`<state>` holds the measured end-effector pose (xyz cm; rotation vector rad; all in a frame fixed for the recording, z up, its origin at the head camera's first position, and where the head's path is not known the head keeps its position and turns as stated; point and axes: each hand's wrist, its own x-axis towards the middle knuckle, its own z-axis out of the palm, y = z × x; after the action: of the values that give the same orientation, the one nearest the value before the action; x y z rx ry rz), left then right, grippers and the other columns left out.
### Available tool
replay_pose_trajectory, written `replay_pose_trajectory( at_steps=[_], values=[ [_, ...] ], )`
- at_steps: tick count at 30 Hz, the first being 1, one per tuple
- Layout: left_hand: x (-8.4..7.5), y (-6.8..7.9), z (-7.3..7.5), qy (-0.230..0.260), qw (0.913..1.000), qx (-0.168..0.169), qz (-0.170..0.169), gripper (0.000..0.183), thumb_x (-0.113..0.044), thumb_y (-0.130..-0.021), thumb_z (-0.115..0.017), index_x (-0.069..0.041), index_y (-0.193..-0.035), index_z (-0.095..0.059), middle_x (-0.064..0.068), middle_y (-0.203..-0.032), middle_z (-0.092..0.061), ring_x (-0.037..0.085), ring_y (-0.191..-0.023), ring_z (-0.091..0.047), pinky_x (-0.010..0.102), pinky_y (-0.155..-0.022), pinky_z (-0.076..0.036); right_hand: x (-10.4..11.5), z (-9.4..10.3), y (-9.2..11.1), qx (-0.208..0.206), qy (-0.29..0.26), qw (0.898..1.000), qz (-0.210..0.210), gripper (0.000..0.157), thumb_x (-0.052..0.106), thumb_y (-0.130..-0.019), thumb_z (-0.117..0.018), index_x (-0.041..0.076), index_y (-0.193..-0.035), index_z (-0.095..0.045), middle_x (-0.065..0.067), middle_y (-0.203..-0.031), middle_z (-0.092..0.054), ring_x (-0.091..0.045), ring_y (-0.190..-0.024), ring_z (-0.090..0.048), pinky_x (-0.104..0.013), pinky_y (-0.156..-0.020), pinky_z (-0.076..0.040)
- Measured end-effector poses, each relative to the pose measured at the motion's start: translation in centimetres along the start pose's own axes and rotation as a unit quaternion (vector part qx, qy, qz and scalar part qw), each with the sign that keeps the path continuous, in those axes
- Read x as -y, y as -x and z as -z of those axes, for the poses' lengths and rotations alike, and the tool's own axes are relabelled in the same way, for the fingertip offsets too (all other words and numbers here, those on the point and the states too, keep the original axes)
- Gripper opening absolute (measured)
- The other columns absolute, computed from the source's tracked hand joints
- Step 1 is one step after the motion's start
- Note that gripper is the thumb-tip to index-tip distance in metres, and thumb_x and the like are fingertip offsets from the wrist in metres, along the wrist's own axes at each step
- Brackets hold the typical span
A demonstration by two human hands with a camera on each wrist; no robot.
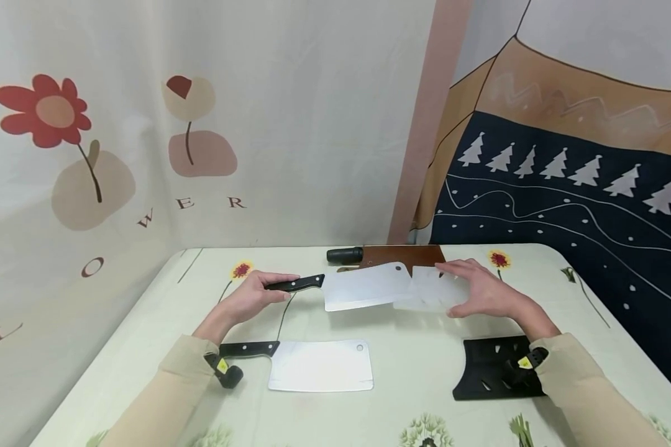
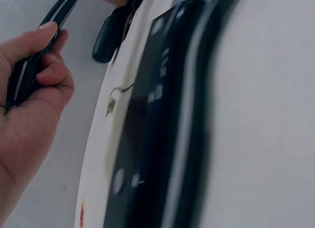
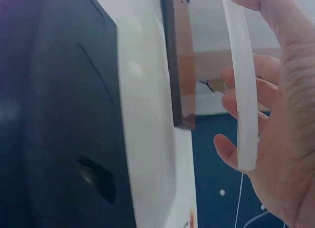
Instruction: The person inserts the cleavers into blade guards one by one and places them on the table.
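Note:
My left hand [image 1: 250,297] grips the black handle of a cleaver [image 1: 363,288], its broad blade pointing right above the table; the left wrist view shows the fingers curled round that handle. The thumb and fingers of my right hand [image 1: 489,293] hold a translucent white blade cover [image 1: 429,289] by its top and bottom edges. In the head view the cleaver's far end overlaps the cover's left side. The cover [image 3: 246,95] looks like a narrow pale strip from the right wrist. Below my left hand, a second cleaver [image 1: 321,366] lies flat, handle to the left.
Behind the held blade, a brown piece with a black handle [image 1: 345,255] lies near the table's back edge. A black, curved-edge cover [image 1: 483,372] with small slots lies under the right forearm. Patterned curtains [image 1: 313,124] hang behind the table.

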<state>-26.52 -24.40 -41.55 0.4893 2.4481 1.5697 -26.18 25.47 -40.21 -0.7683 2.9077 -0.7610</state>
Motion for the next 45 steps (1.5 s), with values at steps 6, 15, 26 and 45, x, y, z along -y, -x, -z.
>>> replay_pose_trajectory(
  at_steps=[6,15,26,45],
  values=[
    [-0.1,0.0,0.1,-0.004,0.9996,0.026,-0.011,0.042,-0.001,-0.09,-0.074,-0.003,-0.132,-0.07,0.018,-0.13,-0.066,0.02,-0.098,-0.059,0.025,-0.082,-0.049,-0.1,-0.1,0.3,0.002,-0.005,1.0,0.0,0.094,0.039,-0.067,-0.092,0.007,-0.147,-0.055,-0.026,-0.149,-0.048,-0.046,-0.135,-0.037,-0.071,-0.1,-0.041],
    [0.2,0.2,1.0,-0.011,0.9991,0.041,0.0,0.043,-0.001,-0.09,-0.074,-0.001,-0.133,-0.068,0.019,-0.129,-0.066,0.018,-0.095,-0.058,0.025,-0.078,-0.047,0.6,-0.2,0.6,0.013,-0.013,1.0,0.005,0.095,0.04,-0.067,-0.091,0.01,-0.149,-0.054,-0.024,-0.15,-0.047,-0.045,-0.134,-0.037,-0.071,-0.099,-0.041],
    [-0.5,-0.2,0.7,-0.017,0.9978,0.064,-0.01,0.042,-0.003,-0.09,-0.074,-0.002,-0.132,-0.069,0.012,-0.119,-0.072,0.023,-0.101,-0.057,0.029,-0.084,-0.043,2.1,0.0,0.5,0.029,-0.011,0.999,0.026,0.095,0.036,-0.065,-0.09,0.012,-0.15,-0.054,-0.019,-0.149,-0.049,-0.045,-0.137,-0.035,-0.073,-0.102,-0.035],
    [-1.8,-0.4,-0.1,-0.037,0.9991,0.018,0.003,0.04,-0.007,-0.091,-0.075,-0.006,-0.131,-0.071,0.012,-0.124,-0.07,0.024,-0.106,-0.056,0.04,-0.094,-0.04,2.2,0.6,-0.3,0.016,0.006,0.999,0.033,0.095,0.037,-0.064,-0.091,0.011,-0.148,-0.055,-0.02,-0.147,-0.051,-0.041,-0.133,-0.041,-0.071,-0.1,-0.038]
  ],
)
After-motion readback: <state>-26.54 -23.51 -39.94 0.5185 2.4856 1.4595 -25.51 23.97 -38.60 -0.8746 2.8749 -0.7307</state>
